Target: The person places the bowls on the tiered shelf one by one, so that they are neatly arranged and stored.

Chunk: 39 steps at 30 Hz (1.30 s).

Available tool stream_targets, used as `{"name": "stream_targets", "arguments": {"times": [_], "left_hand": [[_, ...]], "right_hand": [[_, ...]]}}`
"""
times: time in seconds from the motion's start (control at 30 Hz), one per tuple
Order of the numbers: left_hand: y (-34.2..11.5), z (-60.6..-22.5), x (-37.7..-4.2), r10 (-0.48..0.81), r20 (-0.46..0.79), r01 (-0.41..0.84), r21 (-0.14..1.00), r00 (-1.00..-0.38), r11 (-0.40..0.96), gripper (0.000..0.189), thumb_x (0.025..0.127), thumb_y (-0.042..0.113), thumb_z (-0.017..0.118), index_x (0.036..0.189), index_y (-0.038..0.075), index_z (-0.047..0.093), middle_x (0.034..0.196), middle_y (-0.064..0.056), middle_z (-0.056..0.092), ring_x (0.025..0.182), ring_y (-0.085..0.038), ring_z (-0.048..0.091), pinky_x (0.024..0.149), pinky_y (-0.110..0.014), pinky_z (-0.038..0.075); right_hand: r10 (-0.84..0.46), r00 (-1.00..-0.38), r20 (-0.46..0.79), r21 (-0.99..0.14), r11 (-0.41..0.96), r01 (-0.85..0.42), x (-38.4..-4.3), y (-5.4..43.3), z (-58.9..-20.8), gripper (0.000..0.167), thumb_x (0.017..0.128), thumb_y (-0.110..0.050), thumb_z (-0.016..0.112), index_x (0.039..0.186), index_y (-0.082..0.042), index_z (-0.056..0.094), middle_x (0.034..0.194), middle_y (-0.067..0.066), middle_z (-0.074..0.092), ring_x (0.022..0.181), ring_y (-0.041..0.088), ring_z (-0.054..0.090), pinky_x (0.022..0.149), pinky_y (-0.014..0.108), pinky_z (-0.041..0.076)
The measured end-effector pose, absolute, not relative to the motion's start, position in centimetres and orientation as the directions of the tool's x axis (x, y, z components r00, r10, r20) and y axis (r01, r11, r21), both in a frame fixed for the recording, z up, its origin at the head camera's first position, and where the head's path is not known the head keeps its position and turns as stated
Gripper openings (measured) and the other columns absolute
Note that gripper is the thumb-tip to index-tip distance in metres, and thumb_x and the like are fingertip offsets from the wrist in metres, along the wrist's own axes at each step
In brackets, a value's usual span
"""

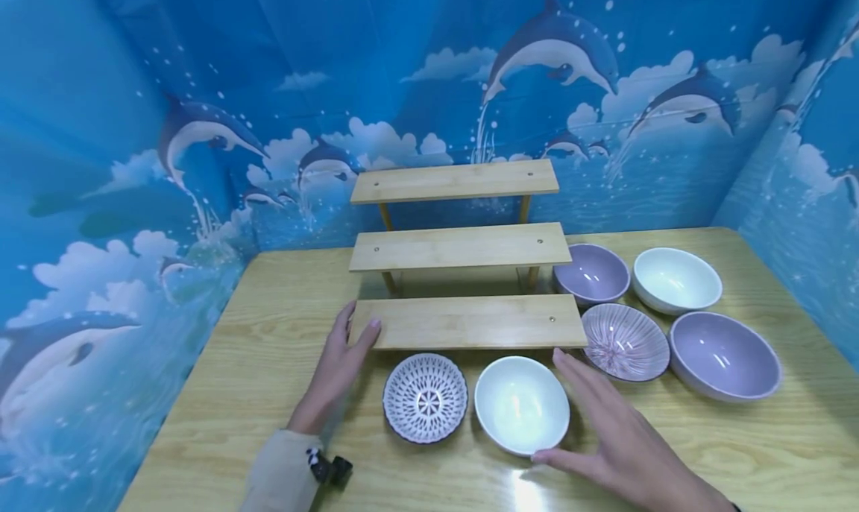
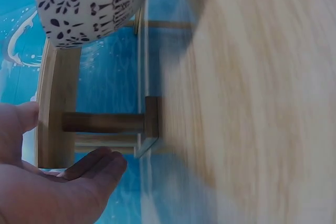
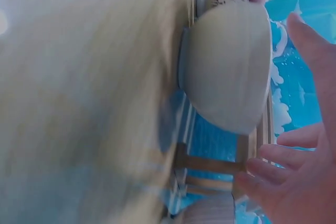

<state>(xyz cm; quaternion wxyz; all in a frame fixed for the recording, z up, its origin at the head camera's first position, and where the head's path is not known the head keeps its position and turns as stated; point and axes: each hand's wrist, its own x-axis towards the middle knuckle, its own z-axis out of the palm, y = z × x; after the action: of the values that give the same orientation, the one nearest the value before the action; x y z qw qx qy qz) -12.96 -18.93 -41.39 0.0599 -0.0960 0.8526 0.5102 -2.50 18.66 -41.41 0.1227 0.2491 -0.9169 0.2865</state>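
A three-tier wooden shelf stand (image 1: pixel 463 323) sits in the middle. My left hand (image 1: pixel 341 367) holds the left end of its lowest board, thumb on top and fingers around the edge; the left wrist view shows this hand (image 2: pixel 68 182) close up. My right hand (image 1: pixel 620 441) is spread to the right of a white bowl (image 1: pixel 521 405), its thumb near the rim and its fingertips near the board's right end. In the right wrist view, a gap separates the hand from the bowl (image 3: pixel 228 66). A dark-patterned bowl (image 1: pixel 426 399) stands left of the white one.
Right of the stand are a small purple bowl (image 1: pixel 592 275), a pale bowl (image 1: pixel 676 281), a purple striped bowl (image 1: pixel 624 342) and a larger purple bowl (image 1: pixel 725 355). A dolphin-print backdrop (image 1: pixel 403 65) encloses the wooden table (image 1: pixel 228 400) at the back and sides.
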Motion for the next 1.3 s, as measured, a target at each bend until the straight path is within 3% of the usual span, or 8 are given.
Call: {"name": "stream_targets", "arguments": {"times": [0.13,0.47,0.63,0.9,1.3], "left_hand": [[-18.7,-41.4,-13.2,-0.115,-0.221,-0.249,0.874,-0.968,0.417,0.091,0.098,0.062,0.054,0.164,0.014,0.013,0.169,-0.012,0.011,0.154,-0.037,0.012,0.123,-0.058,0.013],[-18.3,-41.9,-13.9,-0.154,-0.287,-0.321,0.902,-0.945,0.288,0.095,0.095,0.061,0.058,0.163,0.014,0.012,0.169,-0.01,0.014,0.155,-0.032,0.01,0.124,-0.057,0.009],[-18.4,-42.1,-13.9,-0.138,-0.293,-0.32,0.91,-0.946,0.265,0.099,0.093,0.062,0.06,0.164,0.014,0.011,0.169,-0.01,0.01,0.155,-0.033,0.007,0.124,-0.058,0.008],[-18.6,-42.2,-13.7,-0.114,-0.302,-0.322,0.91,-0.946,0.261,0.103,0.091,0.067,0.06,0.164,0.016,0.009,0.17,-0.01,0.006,0.155,-0.035,0.005,0.123,-0.06,0.007],[-18.7,-42.3,-13.7,-0.122,-0.314,-0.336,0.898,-0.942,0.284,0.104,0.091,0.068,0.059,0.164,0.015,0.007,0.17,-0.011,0.002,0.155,-0.036,0.002,0.123,-0.06,0.006]], "right_hand": [[-0.4,-0.844,0.357,-0.474,0.701,-0.533,-2.6,18.1,-41.8,0.117,0.071,-0.065,0.083,0.161,-0.014,0.027,0.159,0.01,0.039,0.138,0.03,0.045,0.103,0.054,0.047],[-0.399,-0.878,0.266,-0.593,0.65,-0.475,-2.8,17.0,-42.8,0.12,0.07,-0.061,0.086,0.162,-0.02,0.022,0.162,0.009,0.033,0.139,0.031,0.043,0.104,0.054,0.045],[-0.388,-0.889,0.242,-0.628,0.636,-0.449,-3.1,16.7,-43.1,0.124,0.067,-0.062,0.087,0.162,-0.016,0.022,0.16,0.013,0.033,0.138,0.035,0.043,0.103,0.059,0.046],[-0.366,-0.881,0.3,-0.634,0.613,-0.471,-3.6,16.5,-43.6,0.124,0.062,-0.059,0.092,0.158,-0.008,0.031,0.149,0.012,0.045,0.126,0.028,0.054,0.096,0.057,0.052],[-0.32,-0.903,0.286,-0.676,0.601,-0.427,-3.3,16.9,-42.4,0.119,0.055,-0.052,0.098,0.154,-0.017,0.041,0.144,0.006,0.05,0.118,0.025,0.059,0.09,0.057,0.055]]}}
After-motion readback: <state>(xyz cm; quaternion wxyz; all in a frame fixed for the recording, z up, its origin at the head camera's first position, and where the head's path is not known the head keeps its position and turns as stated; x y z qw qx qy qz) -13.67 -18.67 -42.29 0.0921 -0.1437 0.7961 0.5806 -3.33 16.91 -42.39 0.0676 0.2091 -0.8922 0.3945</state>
